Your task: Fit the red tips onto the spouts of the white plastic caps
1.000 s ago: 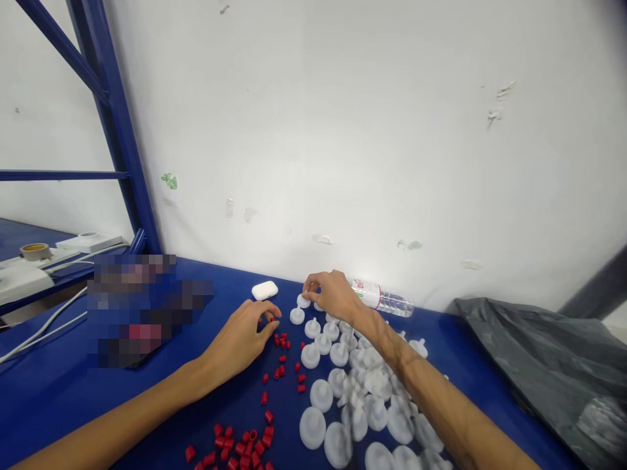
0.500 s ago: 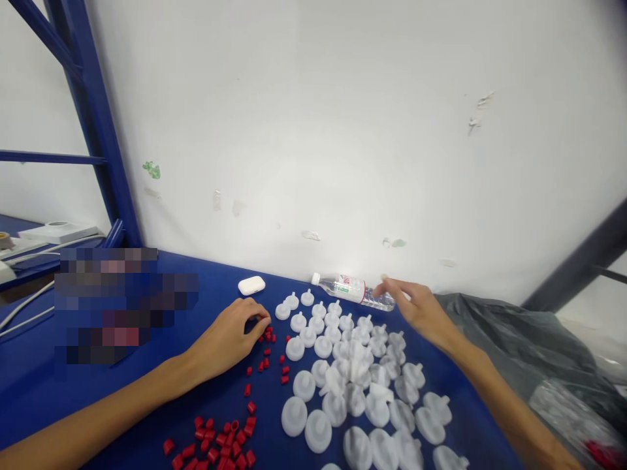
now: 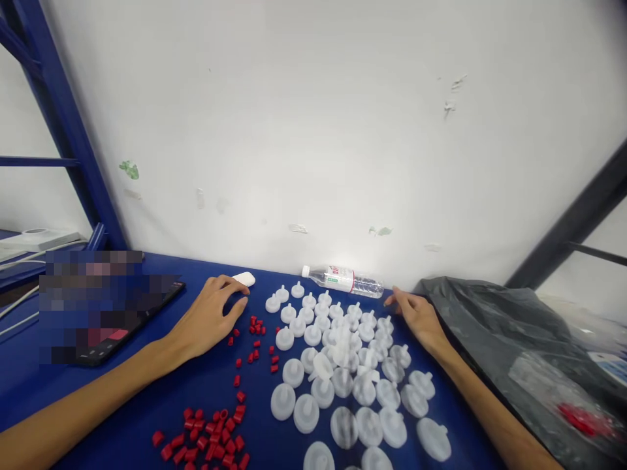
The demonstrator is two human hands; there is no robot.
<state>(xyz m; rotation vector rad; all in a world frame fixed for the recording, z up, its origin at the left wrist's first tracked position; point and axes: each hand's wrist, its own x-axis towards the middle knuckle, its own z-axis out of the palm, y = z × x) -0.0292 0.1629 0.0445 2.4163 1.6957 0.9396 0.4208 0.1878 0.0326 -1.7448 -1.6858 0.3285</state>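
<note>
My left hand (image 3: 210,314) is at the left with its thumb and fingers apart and nothing visible between them. Its fingertips overlap the near side of a small white rounded case (image 3: 245,279); whether they touch it I cannot tell. Small red caps (image 3: 255,325) lie scattered just right of that hand, with a denser pile of red caps (image 3: 210,438) closer to me. My right hand (image 3: 418,320) rests beyond the right side of many translucent white discs with short stems (image 3: 313,335). Its fingers reach out loosely, near the base of a clear water bottle (image 3: 340,279) lying on its side.
A blue tabletop (image 3: 122,427) meets a white wall (image 3: 294,130) at the back. At left lies a dark flat device (image 3: 112,349), partly pixelated. Grey plastic sheeting (image 3: 470,326) and a clear bag with red pieces (image 3: 582,418) fill the right. Blue frame posts (image 3: 83,137) stand at left.
The view has turned slightly right. My left hand has moved from the small red caps to the white case, its fingers wider apart. My right hand has shifted off the bottle's end.
</note>
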